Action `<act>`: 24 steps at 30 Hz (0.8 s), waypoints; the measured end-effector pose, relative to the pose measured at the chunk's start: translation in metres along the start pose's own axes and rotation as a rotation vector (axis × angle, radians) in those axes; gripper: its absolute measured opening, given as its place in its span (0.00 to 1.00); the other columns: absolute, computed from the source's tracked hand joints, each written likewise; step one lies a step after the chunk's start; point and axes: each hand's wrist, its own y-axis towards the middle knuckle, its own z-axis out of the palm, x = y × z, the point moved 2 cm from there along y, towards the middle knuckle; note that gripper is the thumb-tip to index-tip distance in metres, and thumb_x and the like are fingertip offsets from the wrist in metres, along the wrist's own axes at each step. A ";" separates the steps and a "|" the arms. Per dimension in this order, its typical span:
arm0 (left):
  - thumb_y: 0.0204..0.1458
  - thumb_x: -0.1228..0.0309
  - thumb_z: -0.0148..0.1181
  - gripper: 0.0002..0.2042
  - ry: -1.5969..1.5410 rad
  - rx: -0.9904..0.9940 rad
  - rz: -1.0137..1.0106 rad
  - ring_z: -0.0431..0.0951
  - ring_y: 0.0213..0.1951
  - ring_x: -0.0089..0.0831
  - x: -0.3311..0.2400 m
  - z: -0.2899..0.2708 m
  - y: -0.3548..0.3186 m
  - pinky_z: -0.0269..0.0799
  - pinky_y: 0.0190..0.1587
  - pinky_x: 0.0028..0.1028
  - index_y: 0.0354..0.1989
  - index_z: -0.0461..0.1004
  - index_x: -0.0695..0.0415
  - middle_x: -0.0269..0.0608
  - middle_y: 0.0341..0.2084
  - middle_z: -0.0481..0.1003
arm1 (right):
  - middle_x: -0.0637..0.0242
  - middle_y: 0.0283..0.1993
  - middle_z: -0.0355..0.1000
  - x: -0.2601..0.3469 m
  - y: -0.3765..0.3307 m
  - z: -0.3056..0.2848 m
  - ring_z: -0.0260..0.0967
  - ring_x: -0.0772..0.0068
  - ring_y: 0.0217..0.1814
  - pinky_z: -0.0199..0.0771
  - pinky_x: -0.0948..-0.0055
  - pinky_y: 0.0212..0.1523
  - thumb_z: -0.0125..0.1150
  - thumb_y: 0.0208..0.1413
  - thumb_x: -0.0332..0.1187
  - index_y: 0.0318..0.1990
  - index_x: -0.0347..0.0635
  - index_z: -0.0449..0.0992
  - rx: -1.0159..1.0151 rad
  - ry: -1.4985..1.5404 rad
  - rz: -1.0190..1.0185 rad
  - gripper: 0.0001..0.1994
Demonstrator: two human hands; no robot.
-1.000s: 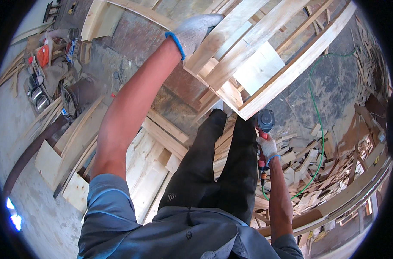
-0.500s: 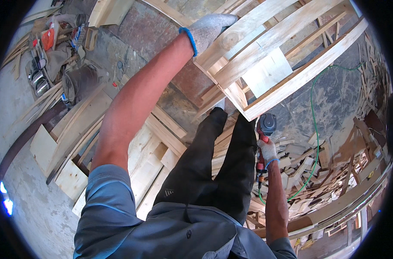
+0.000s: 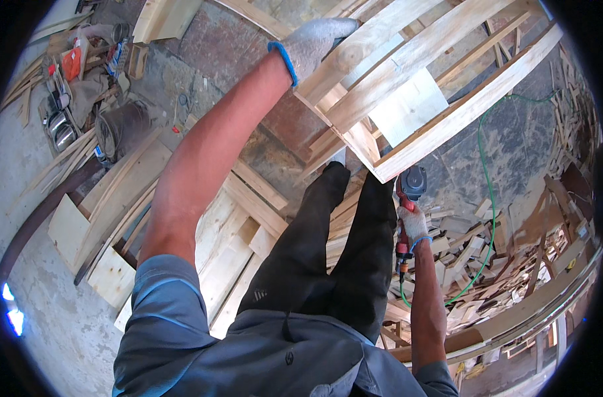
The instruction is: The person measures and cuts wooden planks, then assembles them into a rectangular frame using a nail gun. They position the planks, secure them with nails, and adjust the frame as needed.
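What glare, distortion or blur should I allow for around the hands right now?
Head view: fisheye bends the long boards at lower right, corners black; head view: a bright patch is blown out at the left rim, away from both hands; head view: left hand, frame, right hand and tool show no obvious blur.
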 end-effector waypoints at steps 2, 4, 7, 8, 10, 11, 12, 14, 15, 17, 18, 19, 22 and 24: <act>0.71 0.62 0.47 0.19 0.085 0.011 0.039 0.80 0.50 0.19 -0.005 0.002 0.002 0.76 0.53 0.23 0.61 0.76 0.60 0.36 0.51 0.81 | 0.72 0.23 0.68 -0.001 0.002 0.000 0.65 0.76 0.18 0.66 0.71 0.17 0.64 0.59 0.34 0.43 0.45 0.71 -0.013 0.013 -0.013 0.09; 0.71 0.62 0.47 0.19 0.163 0.008 0.067 0.79 0.50 0.19 -0.007 0.001 0.001 0.76 0.53 0.23 0.61 0.76 0.60 0.36 0.51 0.81 | 0.72 0.23 0.68 -0.002 0.003 0.002 0.66 0.75 0.18 0.67 0.70 0.17 0.64 0.59 0.34 0.42 0.45 0.71 -0.017 0.007 -0.026 0.09; 0.71 0.63 0.50 0.18 0.099 0.089 0.001 0.78 0.49 0.20 -0.001 -0.010 0.004 0.75 0.54 0.24 0.62 0.75 0.59 0.36 0.51 0.81 | 0.72 0.23 0.68 -0.003 0.005 0.002 0.66 0.76 0.19 0.67 0.71 0.18 0.64 0.59 0.34 0.43 0.44 0.73 -0.008 -0.037 -0.017 0.09; 0.70 0.63 0.51 0.18 0.162 0.088 0.040 0.78 0.49 0.20 0.001 -0.013 0.006 0.76 0.54 0.23 0.61 0.76 0.58 0.36 0.50 0.81 | 0.72 0.23 0.68 -0.006 0.006 0.001 0.66 0.76 0.19 0.67 0.71 0.18 0.64 0.59 0.34 0.43 0.44 0.73 -0.020 -0.054 -0.034 0.09; 0.69 0.62 0.55 0.18 0.383 0.127 0.167 0.78 0.49 0.20 0.000 -0.019 0.008 0.76 0.53 0.23 0.60 0.76 0.58 0.36 0.50 0.81 | 0.72 0.24 0.69 -0.006 0.007 0.002 0.66 0.77 0.20 0.67 0.71 0.19 0.64 0.59 0.34 0.44 0.43 0.74 -0.040 -0.088 -0.069 0.09; 0.68 0.61 0.57 0.18 0.539 0.154 0.264 0.79 0.49 0.20 -0.003 -0.022 0.009 0.76 0.52 0.23 0.60 0.76 0.59 0.37 0.49 0.81 | 0.72 0.24 0.69 -0.005 0.005 0.002 0.66 0.77 0.20 0.68 0.70 0.19 0.64 0.59 0.34 0.44 0.43 0.74 -0.039 -0.065 -0.055 0.09; 0.68 0.61 0.56 0.18 0.322 0.126 0.116 0.79 0.49 0.20 0.000 -0.024 0.012 0.76 0.52 0.24 0.59 0.76 0.60 0.37 0.49 0.81 | 0.72 0.24 0.69 -0.004 0.003 0.002 0.66 0.78 0.20 0.68 0.70 0.19 0.65 0.59 0.34 0.44 0.43 0.74 -0.038 -0.043 -0.042 0.10; 0.69 0.61 0.55 0.18 -0.110 0.067 -0.184 0.79 0.50 0.21 -0.006 -0.017 0.013 0.77 0.52 0.25 0.58 0.77 0.62 0.39 0.49 0.81 | 0.73 0.24 0.69 -0.005 0.003 0.003 0.66 0.78 0.21 0.68 0.70 0.19 0.65 0.58 0.34 0.45 0.43 0.74 -0.035 -0.014 -0.027 0.10; 0.70 0.60 0.54 0.19 -0.152 0.052 -0.197 0.79 0.50 0.21 -0.011 -0.014 0.012 0.77 0.53 0.25 0.58 0.76 0.62 0.39 0.50 0.80 | 0.73 0.24 0.69 -0.009 0.006 0.002 0.66 0.78 0.21 0.68 0.70 0.19 0.65 0.58 0.34 0.45 0.43 0.74 -0.034 -0.009 -0.027 0.10; 0.71 0.60 0.52 0.20 -0.234 0.022 -0.226 0.79 0.51 0.22 -0.036 0.002 0.005 0.76 0.54 0.25 0.58 0.76 0.63 0.39 0.51 0.80 | 0.73 0.24 0.68 -0.012 0.008 0.000 0.66 0.78 0.21 0.68 0.70 0.19 0.65 0.58 0.34 0.44 0.44 0.74 -0.034 0.004 -0.032 0.10; 0.71 0.59 0.52 0.20 -0.220 0.012 -0.222 0.79 0.51 0.22 -0.031 0.001 0.007 0.76 0.54 0.25 0.59 0.76 0.63 0.39 0.51 0.80 | 0.73 0.24 0.68 -0.014 0.009 0.000 0.66 0.78 0.21 0.68 0.70 0.19 0.65 0.58 0.34 0.44 0.44 0.73 -0.036 0.012 -0.038 0.10; 0.70 0.58 0.52 0.21 -0.206 -0.001 -0.215 0.79 0.51 0.22 -0.030 0.002 0.008 0.76 0.54 0.24 0.60 0.75 0.63 0.39 0.51 0.80 | 0.73 0.23 0.68 -0.012 0.009 0.000 0.66 0.78 0.21 0.68 0.70 0.19 0.65 0.58 0.34 0.44 0.44 0.73 -0.037 0.017 -0.049 0.10; 0.69 0.54 0.52 0.24 -0.112 -0.032 -0.182 0.78 0.52 0.22 -0.034 0.010 0.002 0.73 0.57 0.24 0.62 0.74 0.62 0.38 0.53 0.79 | 0.73 0.23 0.67 -0.010 0.005 0.000 0.66 0.78 0.21 0.68 0.70 0.20 0.65 0.58 0.34 0.43 0.45 0.72 -0.045 0.013 -0.033 0.09; 0.69 0.53 0.53 0.26 -0.021 -0.058 -0.149 0.77 0.54 0.23 -0.036 0.018 -0.001 0.72 0.59 0.24 0.64 0.73 0.62 0.38 0.55 0.78 | 0.73 0.23 0.68 -0.009 0.004 0.001 0.66 0.78 0.21 0.68 0.71 0.20 0.65 0.58 0.34 0.43 0.44 0.72 -0.041 -0.005 -0.020 0.10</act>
